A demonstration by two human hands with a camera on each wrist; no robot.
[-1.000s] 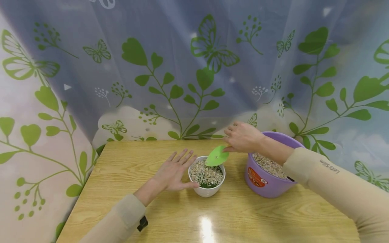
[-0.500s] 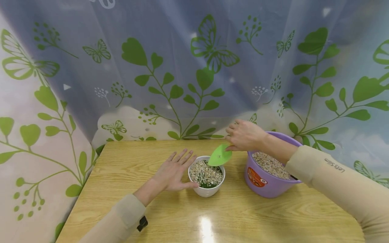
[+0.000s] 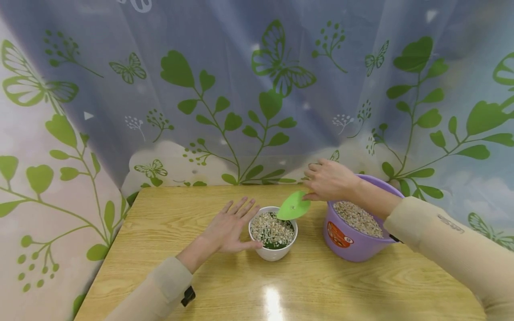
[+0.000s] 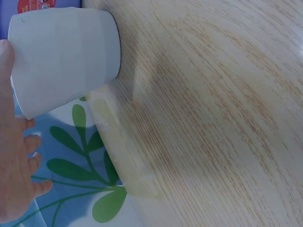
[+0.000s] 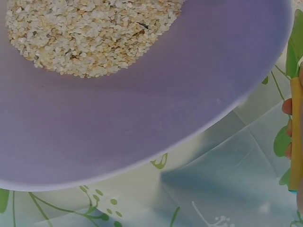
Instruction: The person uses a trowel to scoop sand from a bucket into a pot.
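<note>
My right hand (image 3: 331,180) grips a small green trowel (image 3: 294,206), whose yellow handle (image 5: 297,135) shows at the edge of the right wrist view. The trowel's blade tilts down, its tip over the far right rim of a white pot (image 3: 273,254). Pale gravel (image 3: 271,225) covers most of the pot's top, with dark green showing through. On the pot's left, my left hand (image 3: 230,229) lies with fingers spread and straight, the thumb at the near rim. The left wrist view shows the pot's plain side and part of that hand.
A purple bucket (image 3: 357,249) with a red label stands on the wooden table (image 3: 192,285), right of the pot, under my right forearm. Pale gravel (image 5: 90,38) lies inside it. A curtain (image 3: 225,89) with leaves and butterflies hangs behind the table.
My right hand and the trowel have shifted a little to the right, and the blade's tip has moved toward the pot's right rim. The left hand and the pot have stayed still.
</note>
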